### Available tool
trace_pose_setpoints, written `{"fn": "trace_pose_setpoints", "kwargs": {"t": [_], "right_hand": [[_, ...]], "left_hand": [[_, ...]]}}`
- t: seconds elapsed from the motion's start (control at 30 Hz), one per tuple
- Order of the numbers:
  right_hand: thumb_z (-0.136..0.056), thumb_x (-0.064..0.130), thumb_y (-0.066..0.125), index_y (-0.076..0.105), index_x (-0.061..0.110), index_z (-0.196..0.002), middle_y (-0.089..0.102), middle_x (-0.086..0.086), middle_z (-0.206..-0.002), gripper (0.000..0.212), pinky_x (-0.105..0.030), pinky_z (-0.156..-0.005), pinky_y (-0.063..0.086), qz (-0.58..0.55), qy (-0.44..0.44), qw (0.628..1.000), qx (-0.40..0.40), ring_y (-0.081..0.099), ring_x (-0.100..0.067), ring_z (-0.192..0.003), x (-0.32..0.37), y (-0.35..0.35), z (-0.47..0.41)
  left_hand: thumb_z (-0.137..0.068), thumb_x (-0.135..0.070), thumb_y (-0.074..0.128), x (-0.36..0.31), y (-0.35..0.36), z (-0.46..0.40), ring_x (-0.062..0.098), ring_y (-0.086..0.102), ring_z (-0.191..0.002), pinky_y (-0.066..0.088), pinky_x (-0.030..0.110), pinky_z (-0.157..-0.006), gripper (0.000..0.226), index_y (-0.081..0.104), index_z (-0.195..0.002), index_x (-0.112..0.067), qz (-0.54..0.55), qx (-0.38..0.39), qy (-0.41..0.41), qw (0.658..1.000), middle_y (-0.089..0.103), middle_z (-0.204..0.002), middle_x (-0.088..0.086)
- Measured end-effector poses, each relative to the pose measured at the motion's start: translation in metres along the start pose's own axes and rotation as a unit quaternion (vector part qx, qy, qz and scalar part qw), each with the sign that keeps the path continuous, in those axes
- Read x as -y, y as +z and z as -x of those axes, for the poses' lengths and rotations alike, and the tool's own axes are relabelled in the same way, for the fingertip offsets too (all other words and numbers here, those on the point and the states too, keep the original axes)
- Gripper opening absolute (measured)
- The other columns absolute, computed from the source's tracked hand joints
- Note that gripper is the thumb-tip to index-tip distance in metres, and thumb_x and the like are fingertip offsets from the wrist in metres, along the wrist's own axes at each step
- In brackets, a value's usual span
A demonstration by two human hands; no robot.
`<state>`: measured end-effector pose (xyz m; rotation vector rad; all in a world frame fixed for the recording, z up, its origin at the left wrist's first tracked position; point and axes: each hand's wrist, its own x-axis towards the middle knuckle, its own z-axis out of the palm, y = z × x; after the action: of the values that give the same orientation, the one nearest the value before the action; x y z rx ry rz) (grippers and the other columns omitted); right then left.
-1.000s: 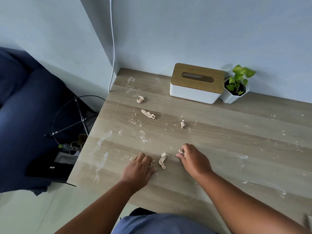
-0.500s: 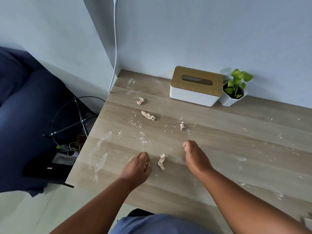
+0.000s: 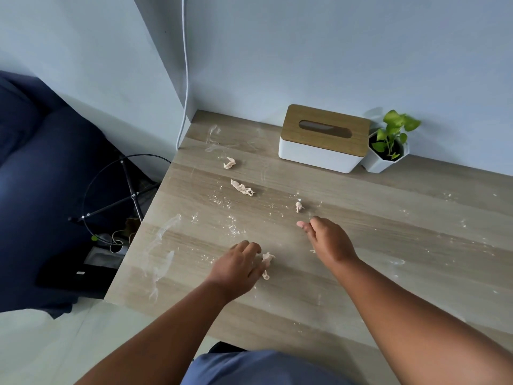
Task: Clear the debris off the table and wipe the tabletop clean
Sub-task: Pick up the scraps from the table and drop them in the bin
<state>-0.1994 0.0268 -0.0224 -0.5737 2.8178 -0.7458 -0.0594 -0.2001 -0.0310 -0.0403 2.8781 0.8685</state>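
Note:
Pale crumpled debris scraps lie on the wooden table (image 3: 388,223), which is dusted with white powder and smears. My left hand (image 3: 238,269) is at the front of the table, fingers curled, its fingertips pinching the near scrap (image 3: 268,257). My right hand (image 3: 330,241) hovers further back with thumb and forefinger stretched toward a small scrap (image 3: 299,207), just short of it; its other fingers curl under the palm and hide what they hold. Two more scraps lie further left, a long one (image 3: 242,187) and a far one (image 3: 229,163).
A white tissue box with a wooden lid (image 3: 322,137) and a small potted plant (image 3: 388,145) stand against the back wall. A white cable (image 3: 185,79) hangs down at the table's back left corner. A dark blue sofa (image 3: 36,168) and a black wire stand (image 3: 122,195) sit left of the table.
My right hand pinched a scrap near the front, lifted it off the table and moved back toward the small scrap. My left hand shifted right onto the near scrap.

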Motion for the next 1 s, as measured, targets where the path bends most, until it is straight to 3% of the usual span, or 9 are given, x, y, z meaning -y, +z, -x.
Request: {"fn": "trace_pose_setpoints", "kwargs": {"t": [0.1,0.17,0.23,0.37,0.43,0.5,0.67,0.83,1.0], "right_hand": [[-0.098,0.037,0.069,0.044,0.01,-0.067,0.054,-0.013,-0.058,0.048,-0.032,-0.054,0.03,0.011,-0.028,0.999,-0.017,0.051,-0.037,-0.051,0.005,-0.002,-0.005],[-0.099,0.044,0.066,0.042,0.014,-0.069,0.051,-0.008,-0.058,0.049,-0.032,-0.054,0.03,0.022,-0.018,1.0,0.0,0.047,-0.034,-0.052,0.008,-0.004,-0.009],[-0.101,0.051,0.058,0.048,0.013,-0.074,0.057,-0.006,-0.066,0.048,-0.034,-0.054,0.033,0.048,-0.014,0.999,0.019,0.056,-0.036,-0.059,0.006,-0.003,-0.014],[-0.104,0.055,0.046,0.066,0.01,-0.095,0.074,-0.011,-0.091,0.05,-0.036,-0.061,0.042,0.086,-0.029,0.996,0.025,0.069,-0.037,-0.082,0.005,-0.001,-0.024],[-0.105,0.056,0.044,0.066,0.011,-0.094,0.074,-0.01,-0.09,0.051,-0.034,-0.06,0.037,0.087,-0.024,0.996,0.019,0.07,-0.037,-0.082,0.004,-0.002,-0.026],[-0.104,0.058,0.043,0.065,0.013,-0.088,0.073,-0.009,-0.086,0.052,-0.032,-0.06,0.035,0.086,-0.014,0.996,0.022,0.069,-0.036,-0.078,0.002,-0.003,-0.028],[-0.101,0.057,0.054,0.041,0.021,-0.075,0.062,-0.008,-0.077,0.046,-0.033,-0.059,0.031,0.034,0.013,0.998,0.051,0.063,-0.035,-0.072,-0.003,-0.003,-0.035],[-0.098,0.051,0.065,0.041,0.016,-0.075,0.06,-0.014,-0.068,0.048,-0.037,-0.058,0.034,0.007,0.051,0.998,0.042,0.059,-0.039,-0.066,-0.009,0.002,-0.046],[-0.103,0.05,0.054,0.042,0.019,-0.075,0.051,-0.004,-0.064,0.044,-0.036,-0.058,0.031,-0.006,0.052,0.998,0.027,0.058,-0.039,-0.067,-0.009,0.004,-0.054]], "left_hand": [[-0.095,-0.06,0.057,-0.003,0.003,-0.005,0.022,0.057,-0.109,0.053,0.035,-0.076,0.055,0.056,-0.133,-0.021,-0.055,0.042,0.027,0.997,0.059,-0.118,0.002],[-0.093,-0.063,0.056,-0.004,0.005,-0.009,0.023,0.053,-0.113,0.056,0.041,-0.08,0.064,0.048,-0.142,-0.023,-0.102,0.073,0.044,0.991,0.055,-0.122,0.004],[-0.094,-0.062,0.055,-0.004,0.008,-0.013,0.024,0.051,-0.114,0.057,0.044,-0.083,0.063,0.045,-0.143,-0.024,-0.142,0.095,0.06,0.983,0.052,-0.124,0.004],[-0.095,-0.052,0.061,-0.002,0.012,-0.017,0.024,0.059,-0.098,0.06,0.042,-0.071,0.042,0.059,-0.122,-0.02,-0.18,0.069,0.113,0.975,0.057,-0.112,0.005],[-0.089,-0.045,0.071,0.001,0.013,-0.019,0.021,0.062,-0.081,0.059,0.037,-0.055,0.03,0.064,-0.099,-0.018,-0.2,0.032,0.153,0.967,0.06,-0.095,0.004],[-0.089,-0.041,0.068,0.005,0.014,-0.02,0.018,0.06,-0.072,0.055,0.032,-0.048,0.023,0.061,-0.09,-0.019,-0.211,0.001,0.17,0.962,0.058,-0.087,0.001],[-0.096,-0.029,0.06,0.013,0.021,-0.024,0.022,0.054,-0.07,0.05,0.035,-0.052,0.013,0.054,-0.091,-0.019,-0.209,-0.035,0.206,0.955,0.056,-0.086,0.002],[-0.082,-0.017,0.078,0.008,0.018,-0.03,0.025,0.052,-0.064,0.047,0.034,-0.048,0.023,0.056,-0.087,-0.012,-0.158,-0.055,0.222,0.961,0.056,-0.08,0.006],[-0.087,-0.012,0.073,-0.003,0.012,-0.045,0.026,0.056,-0.059,0.047,0.035,-0.04,0.033,0.042,-0.096,-0.015,-0.12,-0.078,0.208,0.968,0.058,-0.076,0.006]]}}
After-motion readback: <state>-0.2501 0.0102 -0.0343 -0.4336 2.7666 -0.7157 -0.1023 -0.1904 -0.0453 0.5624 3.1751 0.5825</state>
